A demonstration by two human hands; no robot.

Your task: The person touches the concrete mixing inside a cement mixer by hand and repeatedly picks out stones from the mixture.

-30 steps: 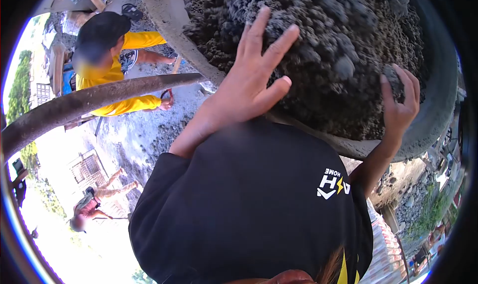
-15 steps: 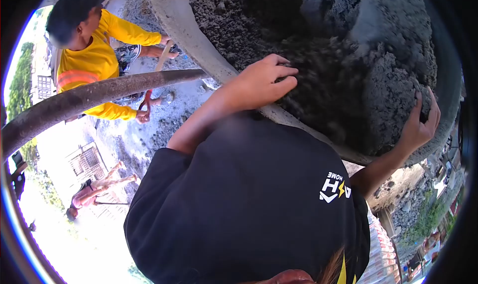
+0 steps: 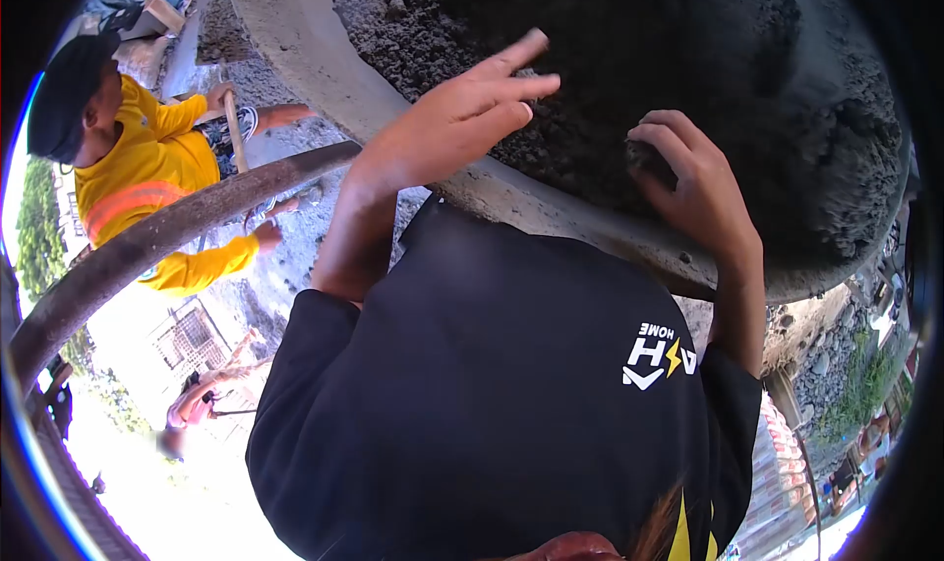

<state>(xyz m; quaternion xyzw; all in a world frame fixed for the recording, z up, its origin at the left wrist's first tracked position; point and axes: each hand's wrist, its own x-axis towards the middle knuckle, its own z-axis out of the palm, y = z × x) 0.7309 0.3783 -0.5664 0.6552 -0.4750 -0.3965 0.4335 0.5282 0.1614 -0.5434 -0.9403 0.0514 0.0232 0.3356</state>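
My left hand [image 3: 457,118] is over the near-left rim of a large mixer drum [image 3: 324,74], palm down, fingers apart, with nothing in it. Inside the drum is dark, wet, lumpy grey mix [image 3: 393,30], partly in deep shadow. On the right, my right hand [image 3: 693,177] is above the mix, just inside the rim, its fingers curled round a grey lump [image 3: 644,158] that is mostly hidden by them.
A curved metal bar [image 3: 187,212] runs from the rim to the far left. Behind it a person in yellow sleeves [image 3: 157,158] holds a wooden handle [image 3: 236,133]. Another person [image 3: 202,399] bends over farther off, lower left. Gravel and grass [image 3: 846,394] lie at the right.
My right hand has moved left, away from the drum's right side, with the lump. My left hand has shifted left and its fingers have straightened. The mix has shifted in the drum.
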